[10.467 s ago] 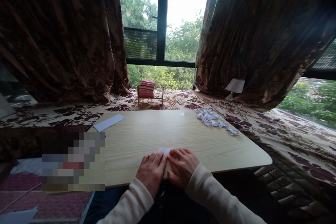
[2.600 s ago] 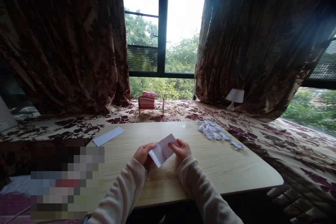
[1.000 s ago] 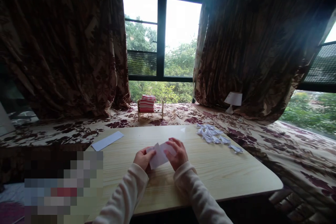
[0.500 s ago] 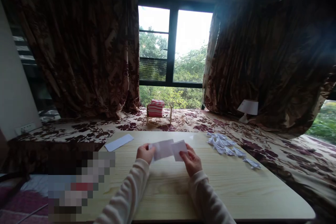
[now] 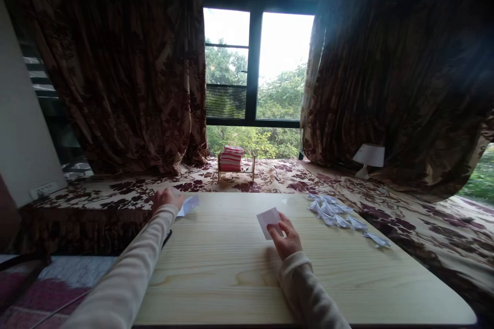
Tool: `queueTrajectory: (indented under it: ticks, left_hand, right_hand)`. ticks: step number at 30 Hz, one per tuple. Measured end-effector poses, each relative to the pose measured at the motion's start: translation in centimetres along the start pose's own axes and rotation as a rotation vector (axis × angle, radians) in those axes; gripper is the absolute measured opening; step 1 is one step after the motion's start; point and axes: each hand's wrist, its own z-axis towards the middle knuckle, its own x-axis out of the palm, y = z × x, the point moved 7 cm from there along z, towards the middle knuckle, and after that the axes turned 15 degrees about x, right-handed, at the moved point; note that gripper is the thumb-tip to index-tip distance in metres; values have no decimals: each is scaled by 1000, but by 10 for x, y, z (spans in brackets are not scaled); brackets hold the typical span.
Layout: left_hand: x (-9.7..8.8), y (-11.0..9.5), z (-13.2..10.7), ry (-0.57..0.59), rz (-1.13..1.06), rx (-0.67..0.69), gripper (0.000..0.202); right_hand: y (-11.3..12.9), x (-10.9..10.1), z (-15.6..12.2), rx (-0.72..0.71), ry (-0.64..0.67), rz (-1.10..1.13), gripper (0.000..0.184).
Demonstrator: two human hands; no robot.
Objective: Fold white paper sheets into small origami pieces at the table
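My right hand (image 5: 284, 235) pinches a small white piece of paper (image 5: 267, 222), roughly square, above the middle of the pale wooden table (image 5: 231, 277). My left hand (image 5: 166, 199) is stretched out to the table's far left corner, its fingers closed at a white paper strip (image 5: 188, 206) that looks bent or raised there. Part of that strip is hidden behind the hand. Several folded white paper pieces (image 5: 331, 209) lie in a cluster on the table's right side, and a single folded piece (image 5: 376, 239) lies a little nearer.
Behind the table, a patterned cloth (image 5: 270, 172) covers a ledge below the window. On it stand a small rack (image 5: 253, 169) with red-and-white folded cloths (image 5: 232, 158) and a white lamp (image 5: 368, 157). A dark object (image 5: 167, 238) shows at the table's left edge, beside my left sleeve.
My left hand has moved away from the right one, out to the strip at the far left. My right hand still holds its small paper, in nearly the same place.
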Motion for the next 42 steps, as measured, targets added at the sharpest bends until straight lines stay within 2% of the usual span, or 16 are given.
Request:
queueTrajectory:
  ticks: [2,4,6,8,11,15,17,21,25,28,32,35,38,42]
  left_hand:
    - [19,-18,-17,41,-174,-38,32]
    - [50,-42,-43,130,-371,-83,34]
    - [87,-67,-77,286,-586,-160,37]
    - [120,-87,-114,455,-786,-276,49]
    - [146,-104,-151,628,-1021,-401,55]
    - [153,-98,-163,717,-1167,-502,30]
    - [154,-91,-161,707,-1192,-523,32]
    - [160,-81,-159,640,-1200,-497,44]
    - [167,-78,-160,620,-1189,-439,43]
    - [167,-81,-160,661,-1193,-398,42]
    - [158,-89,-160,758,-1172,-379,36]
    - [152,-93,-162,823,-1128,-392,35]
    - [152,-91,-165,843,-1082,-397,38]
    - [156,-88,-165,815,-1033,-341,37]
  right_hand:
    - [11,-4,-4,-115,-56,-89,19]
    - [27,-7,-12,-271,-107,-172,15]
    - [41,-6,-20,-412,-107,-257,10]
    - [50,-3,-27,-500,-78,-326,9]
    - [57,4,-35,-592,-16,-350,9]
    - [60,12,-42,-618,101,-268,6]
    - [60,11,-41,-558,141,-188,9]
    - [49,3,-27,-300,187,32,21]
    - [22,3,-11,8,200,226,20]
    - [10,10,-6,89,246,338,38]
    - [4,17,-6,204,326,612,52]
    - [5,18,-8,249,402,642,54]
    - [6,19,-12,282,513,582,51]
    - [10,12,-14,245,507,518,41]
